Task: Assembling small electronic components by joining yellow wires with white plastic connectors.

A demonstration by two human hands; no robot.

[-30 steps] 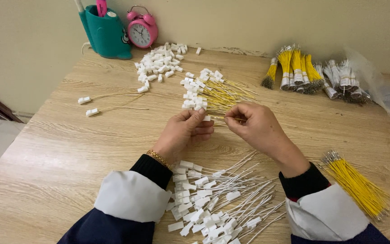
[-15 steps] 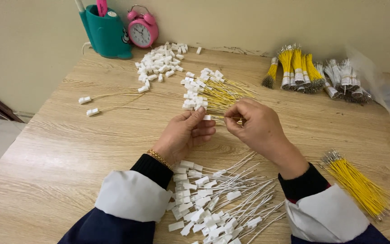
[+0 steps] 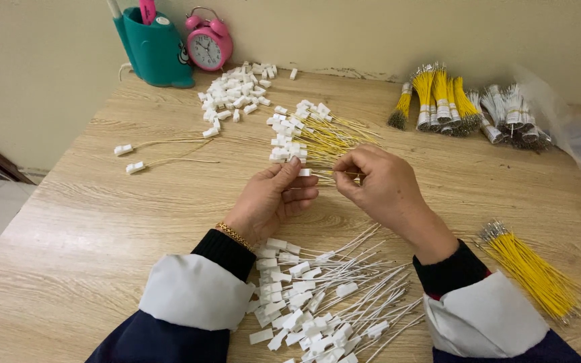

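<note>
Change: little has shifted since half a second ago; both hands stay at mid-table, the left fingers curled a touch closer round the connector.
Table (image 3: 89, 222): pale wood-grain top, bearing everything below.
White-wire pile (image 3: 324, 296): finished pieces with white plugs, spread between the two sleeves, nearest the person.
Yellow-wire pile (image 3: 311, 134): wires already capped with white plugs, fanned just beyond the hands.
Loose yellow bundle (image 3: 529, 269): bare wires lying right of the right forearm.
Banded bundles (image 3: 465, 107): yellow and white sets, far right by the wall.
Loose connectors (image 3: 237, 91): small white heap near the teal holder (image 3: 156, 50) and pink alarm clock (image 3: 208, 46).
Left hand (image 3: 270, 202): palm up, fingers curled, thumb and fingertips pinching a small white connector (image 3: 304, 173).
Right hand (image 3: 381, 185): thumb and forefinger pressed together on one thin yellow wire (image 3: 327, 176), remaining fingers folded in.
Work piece: wire end and connector meet between the two hands, above the table surface.
Technique note (judgement): grip the wire close to its metal tip, line it straight with the connector opening, hold the connector still, and push without bending.
</note>
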